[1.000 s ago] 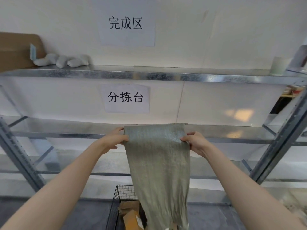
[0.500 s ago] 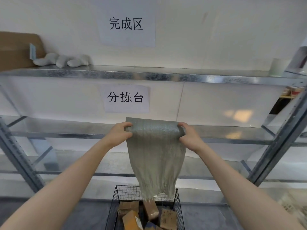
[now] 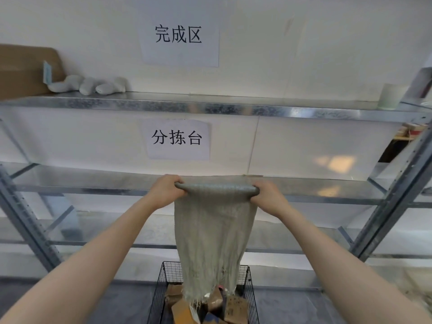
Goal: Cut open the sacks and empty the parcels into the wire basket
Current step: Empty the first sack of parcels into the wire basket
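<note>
- Two hands are raised in front of the shelving: the left hand [image 3: 166, 192] and the right hand [image 3: 268, 197] are each closed around one end of the rolled top edge of a grey-green woven sack [image 3: 211, 239].
- Sack hangs limp and flat between the hands, open frayed end downward, directly above the wire basket [image 3: 161, 288].
- Frayed hem reaches to the basket's rim and hides the middle of its contents.
- Brown cardboard parcels [image 3: 236, 306] lie jumbled inside the basket; their number cannot be told, since the sack and the frame edge cover part of them.
- Basket stands on the grey floor, in front of the metal shelf rack [image 3: 233, 111].
- Upper shelf carries a brown cardboard sheet [image 3: 21, 69] at far left, pale lumpy items [image 3: 88, 85] beside it, and a white roll [image 3: 391, 95] at far right.
- Two paper signs [image 3: 178, 36] with printed characters are fixed to the wall, one above each shelf level.
- Both forearms are bare and reach upward from the lower corners.
</note>
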The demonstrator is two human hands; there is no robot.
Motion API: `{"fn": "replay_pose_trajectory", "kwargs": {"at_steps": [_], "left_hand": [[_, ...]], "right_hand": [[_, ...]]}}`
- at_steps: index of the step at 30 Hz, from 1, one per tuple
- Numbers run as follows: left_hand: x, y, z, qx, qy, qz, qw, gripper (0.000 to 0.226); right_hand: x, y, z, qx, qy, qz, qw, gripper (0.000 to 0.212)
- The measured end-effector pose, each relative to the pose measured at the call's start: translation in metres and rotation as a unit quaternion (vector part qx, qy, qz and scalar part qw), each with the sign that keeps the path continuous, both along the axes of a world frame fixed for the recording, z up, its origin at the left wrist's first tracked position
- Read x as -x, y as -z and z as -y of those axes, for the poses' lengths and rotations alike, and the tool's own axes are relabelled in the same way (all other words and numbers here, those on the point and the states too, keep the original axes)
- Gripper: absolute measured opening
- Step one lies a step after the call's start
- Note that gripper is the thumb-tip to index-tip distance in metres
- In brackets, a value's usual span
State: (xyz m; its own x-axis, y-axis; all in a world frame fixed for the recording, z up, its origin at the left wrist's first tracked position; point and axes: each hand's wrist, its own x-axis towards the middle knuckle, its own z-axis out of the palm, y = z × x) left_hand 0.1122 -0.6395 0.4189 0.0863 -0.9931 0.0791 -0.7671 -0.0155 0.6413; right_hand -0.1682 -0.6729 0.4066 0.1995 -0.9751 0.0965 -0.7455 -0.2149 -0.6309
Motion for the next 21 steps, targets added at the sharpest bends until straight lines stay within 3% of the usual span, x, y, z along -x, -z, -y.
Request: {"fn": "replay_pose_trajectory", "kwargs": {"at_steps": [3, 6, 15, 19, 21], "left_hand": [[-0.008, -0.007, -0.004, -0.012, -0.01, -0.156, 0.988, 0.007], [-0.009, -0.008, -0.005, -0.026, -0.023, -0.21, 0.977, 0.011], [-0.001, 0.001, -0.006, -0.008, -0.077, -0.298, 0.952, 0.016], [-0.005, 0.002, -0.007, -0.009, -0.098, -0.338, 0.936, 0.025], [-0.006, 0.003, -0.009, -0.011, -0.097, -0.324, 0.941, 0.024]], "right_hand": [[0.011, -0.005, -0.003, -0.048, 0.017, 0.184, 0.982, 0.012], [0.014, -0.008, -0.005, -0.115, 0.015, 0.269, 0.956, 0.01], [0.014, -0.005, -0.004, -0.198, 0.008, 0.283, 0.939, 0.026], [0.02, -0.006, -0.007, -0.337, -0.083, 0.302, 0.888, 0.018], [0.024, -0.002, -0.006, -0.379, -0.127, 0.307, 0.864, 0.029]]}}
